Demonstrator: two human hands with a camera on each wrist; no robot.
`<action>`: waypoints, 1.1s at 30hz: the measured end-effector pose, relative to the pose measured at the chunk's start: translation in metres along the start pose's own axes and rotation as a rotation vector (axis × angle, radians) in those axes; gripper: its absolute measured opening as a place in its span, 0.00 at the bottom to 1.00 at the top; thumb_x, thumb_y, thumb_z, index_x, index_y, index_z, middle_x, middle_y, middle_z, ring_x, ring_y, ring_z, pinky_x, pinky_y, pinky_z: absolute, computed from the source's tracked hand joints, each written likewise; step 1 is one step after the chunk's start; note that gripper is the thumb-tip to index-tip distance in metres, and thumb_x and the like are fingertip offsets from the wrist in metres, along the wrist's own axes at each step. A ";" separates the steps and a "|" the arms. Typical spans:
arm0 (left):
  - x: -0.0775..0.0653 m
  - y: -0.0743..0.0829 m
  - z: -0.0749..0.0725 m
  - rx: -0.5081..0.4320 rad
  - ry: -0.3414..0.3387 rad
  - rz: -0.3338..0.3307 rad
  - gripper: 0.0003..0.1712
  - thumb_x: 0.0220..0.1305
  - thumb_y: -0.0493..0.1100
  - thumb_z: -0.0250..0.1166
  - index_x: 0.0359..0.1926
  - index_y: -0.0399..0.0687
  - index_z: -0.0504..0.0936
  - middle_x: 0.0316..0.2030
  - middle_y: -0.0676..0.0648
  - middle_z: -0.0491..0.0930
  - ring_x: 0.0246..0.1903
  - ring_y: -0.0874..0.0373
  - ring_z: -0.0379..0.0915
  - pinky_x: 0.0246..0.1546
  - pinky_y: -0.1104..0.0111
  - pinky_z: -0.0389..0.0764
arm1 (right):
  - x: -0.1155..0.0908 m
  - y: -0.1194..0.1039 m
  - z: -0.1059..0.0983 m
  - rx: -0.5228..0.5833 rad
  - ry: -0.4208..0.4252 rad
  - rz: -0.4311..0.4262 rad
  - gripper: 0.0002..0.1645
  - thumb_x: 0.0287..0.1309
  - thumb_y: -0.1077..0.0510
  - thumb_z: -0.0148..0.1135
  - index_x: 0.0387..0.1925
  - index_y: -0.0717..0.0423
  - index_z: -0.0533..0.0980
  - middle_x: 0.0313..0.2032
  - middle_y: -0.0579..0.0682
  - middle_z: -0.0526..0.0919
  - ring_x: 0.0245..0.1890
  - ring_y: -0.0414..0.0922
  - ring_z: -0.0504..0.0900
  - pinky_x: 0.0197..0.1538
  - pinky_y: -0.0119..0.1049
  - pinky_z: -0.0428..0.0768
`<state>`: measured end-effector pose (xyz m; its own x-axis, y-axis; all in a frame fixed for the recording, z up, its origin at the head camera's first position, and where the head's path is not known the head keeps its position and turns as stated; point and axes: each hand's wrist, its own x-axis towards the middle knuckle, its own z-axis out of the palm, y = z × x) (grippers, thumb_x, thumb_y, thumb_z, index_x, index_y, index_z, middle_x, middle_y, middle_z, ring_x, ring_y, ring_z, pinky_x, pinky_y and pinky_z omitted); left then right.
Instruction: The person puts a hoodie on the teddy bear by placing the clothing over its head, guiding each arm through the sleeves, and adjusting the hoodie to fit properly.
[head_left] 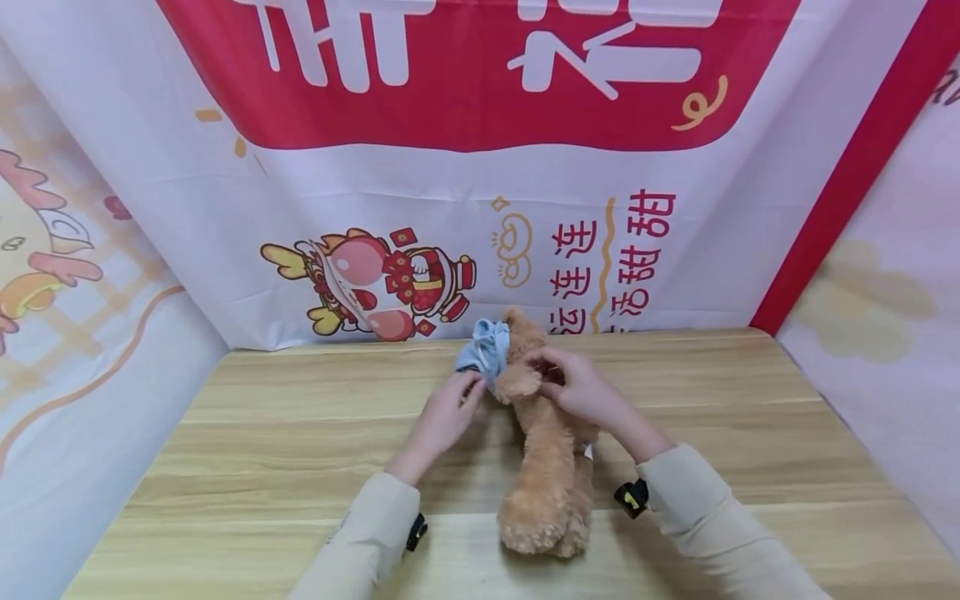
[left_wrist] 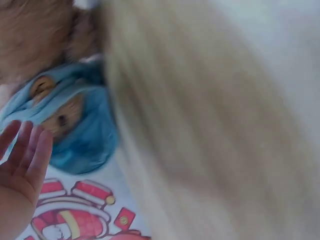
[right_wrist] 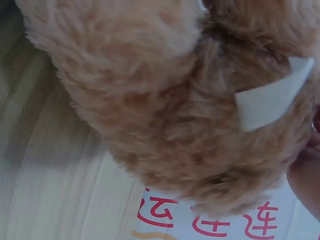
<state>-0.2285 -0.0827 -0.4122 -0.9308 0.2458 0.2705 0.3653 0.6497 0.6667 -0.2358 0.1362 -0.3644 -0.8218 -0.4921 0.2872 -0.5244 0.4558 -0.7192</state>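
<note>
A brown plush toy lies on its side, its legs toward the near edge and its head at the far end. Light blue cloth wraps the toy's head; in the left wrist view a dark eye and part of the face show through it. My left hand is at the near edge of the cloth, and its fingers look straight in the left wrist view. With thumb and fingers, my right hand grips the toy by the arm and neck. A white tag sticks out from the toy's fur.
The toy lies on a wood-grain table. A printed cloth backdrop with red lettering and a cartoon figure rises right behind the table's far edge. More printed cloth hangs at both sides. Each wrist wears a black strap device.
</note>
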 end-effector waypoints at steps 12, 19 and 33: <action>0.014 0.037 -0.025 0.049 -0.105 0.014 0.28 0.64 0.62 0.57 0.57 0.51 0.77 0.55 0.46 0.76 0.53 0.49 0.75 0.56 0.54 0.76 | 0.000 0.002 0.004 -0.052 0.034 0.215 0.26 0.56 0.54 0.67 0.53 0.63 0.73 0.53 0.64 0.73 0.56 0.61 0.73 0.58 0.55 0.75; 0.014 0.036 -0.017 0.103 -0.220 -0.025 0.26 0.63 0.58 0.61 0.57 0.50 0.77 0.54 0.42 0.76 0.55 0.46 0.73 0.59 0.51 0.73 | -0.005 0.016 0.004 -0.014 -0.035 0.301 0.30 0.63 0.47 0.58 0.56 0.66 0.71 0.54 0.66 0.76 0.54 0.60 0.76 0.57 0.52 0.76; 0.008 0.013 -0.017 -0.081 -0.218 -0.062 0.20 0.67 0.47 0.59 0.58 0.49 0.75 0.59 0.42 0.76 0.60 0.46 0.71 0.60 0.52 0.72 | -0.013 0.027 -0.003 0.252 -0.325 0.395 0.52 0.53 0.41 0.66 0.71 0.59 0.54 0.67 0.65 0.63 0.66 0.59 0.66 0.64 0.52 0.71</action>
<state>-0.2306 -0.0844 -0.3899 -0.9289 0.3622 0.0773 0.2991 0.6106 0.7333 -0.2395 0.1574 -0.3855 -0.8130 -0.5410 -0.2152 -0.0889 0.4806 -0.8724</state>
